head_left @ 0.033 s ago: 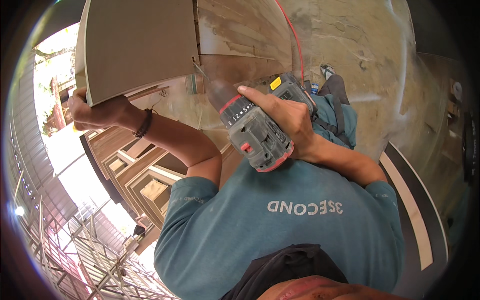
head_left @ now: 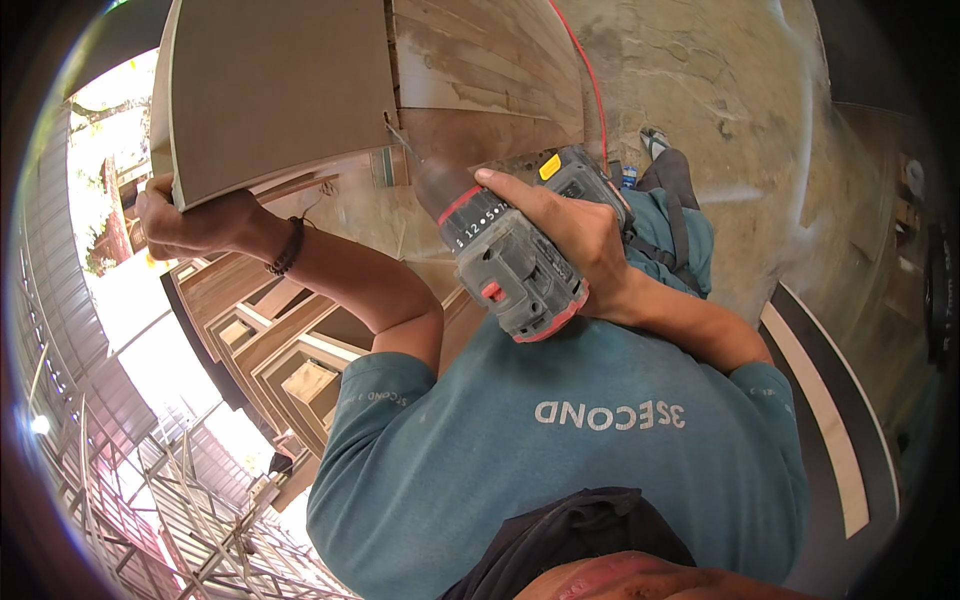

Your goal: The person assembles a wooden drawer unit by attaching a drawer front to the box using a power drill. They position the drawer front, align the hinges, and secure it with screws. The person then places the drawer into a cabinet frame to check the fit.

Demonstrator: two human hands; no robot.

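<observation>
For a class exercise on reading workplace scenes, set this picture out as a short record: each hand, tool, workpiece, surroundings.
Left hand: holds the lower left corner of a grey-brown panel
Right hand: grips a grey drill with red trim
Drill bit: tip at the panel's right edge; depth unclear
Surroundings: red cable on the right, wooden furniture parts at lower left

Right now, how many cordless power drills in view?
1: the grey-and-black cordless drill with red trim, in the bare right hand, its thin metal bit near the flat brown panel's edge. Others could be hidden behind the panel.
</observation>
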